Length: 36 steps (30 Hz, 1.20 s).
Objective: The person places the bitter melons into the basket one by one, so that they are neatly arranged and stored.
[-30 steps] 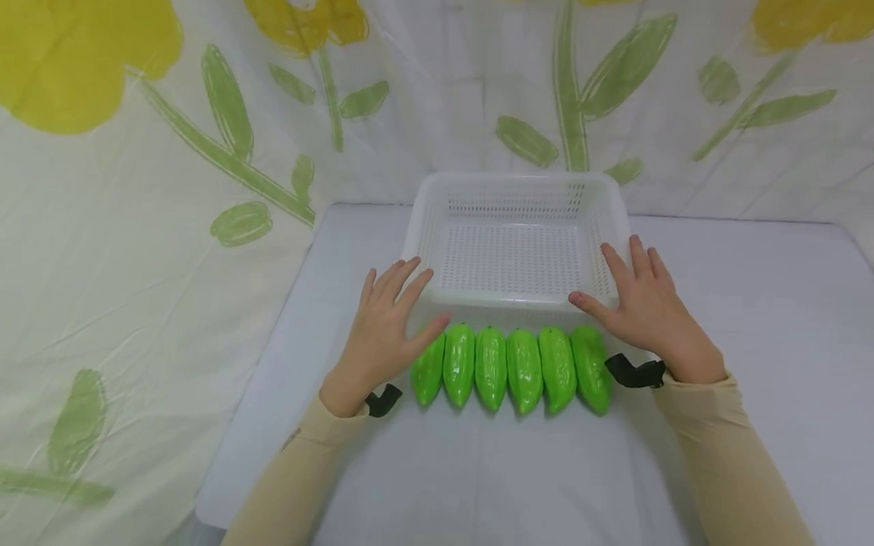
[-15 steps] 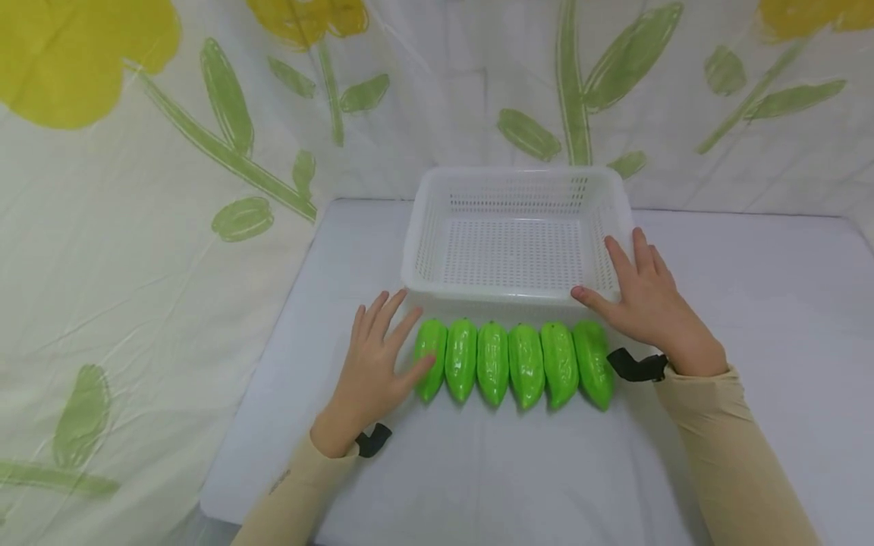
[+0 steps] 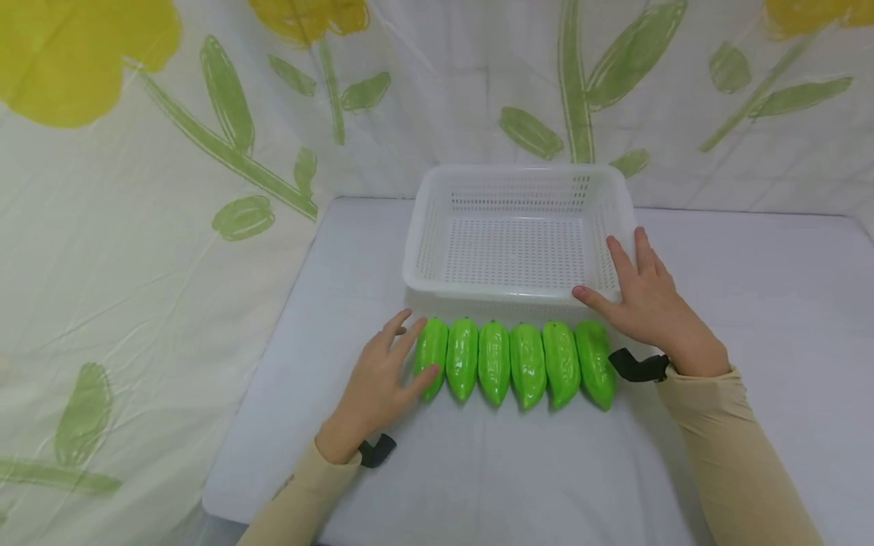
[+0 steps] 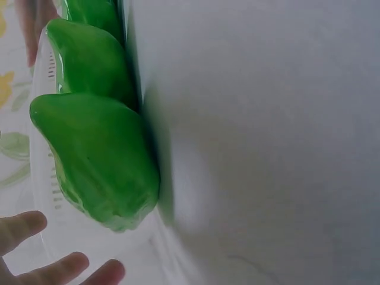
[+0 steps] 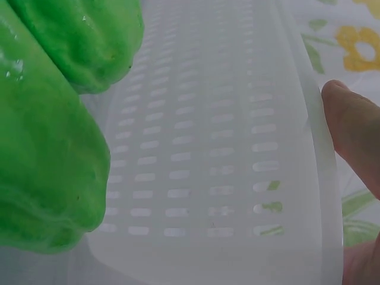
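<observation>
Several glossy green peppers (image 3: 494,364) lie side by side in a row on the white table, pointed ends toward me. My left hand (image 3: 375,383) hovers at the row's left end, fingers spread and slightly bent. Its thumb and index finger overlap the leftmost pepper (image 3: 432,349) in the head view; the left wrist view shows the fingertips (image 4: 74,261) apart from the nearest pepper (image 4: 98,160). Behind the row stands a white perforated basket (image 3: 478,290) with nothing in it. At its front right corner is my right hand (image 3: 649,303), fingers spread, thumb (image 5: 350,130) right at the rim.
A white cloth with painted yellow flowers and green leaves (image 3: 225,98) hangs behind the table (image 3: 751,303) and on the left. Black straps (image 3: 638,366) sit at both wrists. The basket's front wall (image 5: 202,178) stands close behind the peppers.
My left hand has come away from the basket's left front corner, down toward the leftmost pepper, and its fingers have bent a little. The right hand stays at the basket's corner.
</observation>
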Available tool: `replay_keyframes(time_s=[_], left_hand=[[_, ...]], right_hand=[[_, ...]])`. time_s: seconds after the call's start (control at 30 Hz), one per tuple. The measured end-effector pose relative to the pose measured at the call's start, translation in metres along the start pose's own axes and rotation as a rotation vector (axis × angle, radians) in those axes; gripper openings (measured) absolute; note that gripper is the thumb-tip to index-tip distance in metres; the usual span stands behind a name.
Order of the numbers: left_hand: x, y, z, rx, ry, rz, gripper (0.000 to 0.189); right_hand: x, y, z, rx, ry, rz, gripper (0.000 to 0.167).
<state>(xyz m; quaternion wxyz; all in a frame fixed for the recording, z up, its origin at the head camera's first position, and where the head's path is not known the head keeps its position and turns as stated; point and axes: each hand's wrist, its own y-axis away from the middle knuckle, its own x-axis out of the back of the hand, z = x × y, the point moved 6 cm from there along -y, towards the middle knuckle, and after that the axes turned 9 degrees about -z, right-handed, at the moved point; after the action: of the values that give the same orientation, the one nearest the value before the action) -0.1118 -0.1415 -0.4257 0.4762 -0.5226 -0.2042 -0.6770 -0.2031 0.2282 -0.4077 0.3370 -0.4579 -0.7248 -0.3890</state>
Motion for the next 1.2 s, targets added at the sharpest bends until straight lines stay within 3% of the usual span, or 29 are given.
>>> replay_keyframes(time_s=[0.23,0.67,1.2], left_hand=[[-0.014,-0.003,-0.007,0.132,0.059,-0.155,0.068],[-0.025,-0.013,-0.014,0.255,0.195,-0.297,0.065],[-0.03,-0.016,-0.016,0.286,0.252,-0.317,0.064]], right_hand=[[-0.001,-0.001,0.001,-0.002,0.003,0.005,0.107],[-0.002,0.0,0.001,-0.021,-0.007,0.002,0.107],[-0.002,0.002,0.0,-0.017,-0.007,0.007,0.104]])
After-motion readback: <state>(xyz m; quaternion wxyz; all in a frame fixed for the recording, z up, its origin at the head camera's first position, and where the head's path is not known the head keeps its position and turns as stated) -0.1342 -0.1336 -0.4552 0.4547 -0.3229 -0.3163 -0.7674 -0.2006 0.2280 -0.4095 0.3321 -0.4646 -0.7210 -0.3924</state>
